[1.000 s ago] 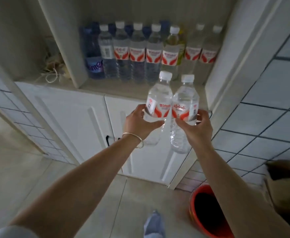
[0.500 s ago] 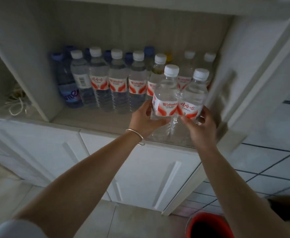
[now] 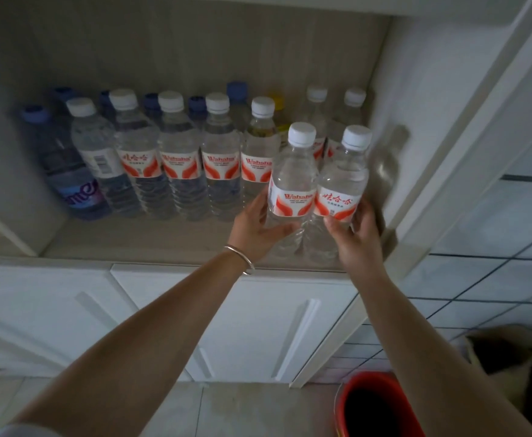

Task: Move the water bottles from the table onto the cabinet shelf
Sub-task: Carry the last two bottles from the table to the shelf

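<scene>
Two clear water bottles with white caps and red-and-white labels stand upright side by side at the front right of the cabinet shelf (image 3: pixel 151 239). My left hand (image 3: pixel 257 230) grips the left bottle (image 3: pixel 293 184) round its lower half. My right hand (image 3: pixel 356 238) grips the right bottle (image 3: pixel 342 187) the same way. Whether their bases rest on the shelf I cannot tell. Behind them a row of several similar bottles (image 3: pixel 176 159) lines the shelf, with blue-capped ones further back.
A big blue-labelled bottle (image 3: pixel 75 184) stands at the shelf's left end beside a divider panel. White cabinet doors (image 3: pixel 258 320) sit below the shelf. A red bucket (image 3: pixel 378 408) stands on the floor at lower right, next to a tiled wall (image 3: pixel 492 253).
Both hands have carried the two bottles up and forward from in front of the cabinet doors to the shelf's front right; the view has come closer to the shelf.
</scene>
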